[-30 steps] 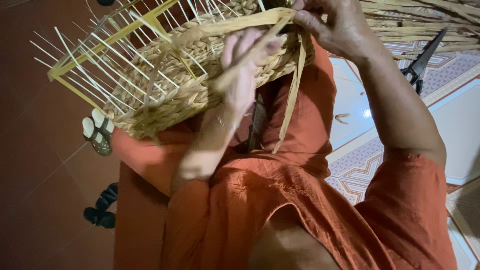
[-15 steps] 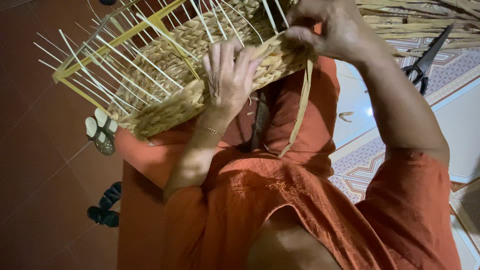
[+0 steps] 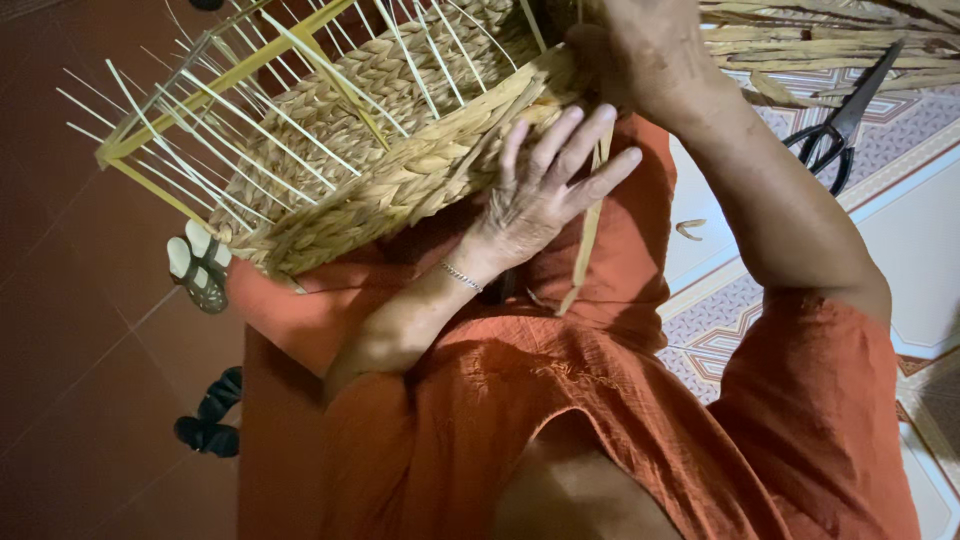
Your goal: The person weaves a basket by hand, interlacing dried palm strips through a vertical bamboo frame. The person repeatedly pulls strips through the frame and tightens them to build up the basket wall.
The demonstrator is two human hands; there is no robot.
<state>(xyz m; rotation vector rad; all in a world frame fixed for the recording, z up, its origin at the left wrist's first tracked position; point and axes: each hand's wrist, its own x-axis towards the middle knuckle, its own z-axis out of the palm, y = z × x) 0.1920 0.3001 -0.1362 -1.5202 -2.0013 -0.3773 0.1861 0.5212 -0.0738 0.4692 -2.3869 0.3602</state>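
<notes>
The half-woven basket [image 3: 400,150] is propped on the lap, steadied by the left hand [image 3: 545,190] laid flat, fingers spread, while the right hand [image 3: 640,55] is clenched on its rim. The loose strand [image 3: 590,230] could probably slacken if that pinch is eased.

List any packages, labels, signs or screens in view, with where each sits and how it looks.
None in view: only a half-woven basket under both hands, scissors on the patterned mat, and sandals on the floor.
</notes>
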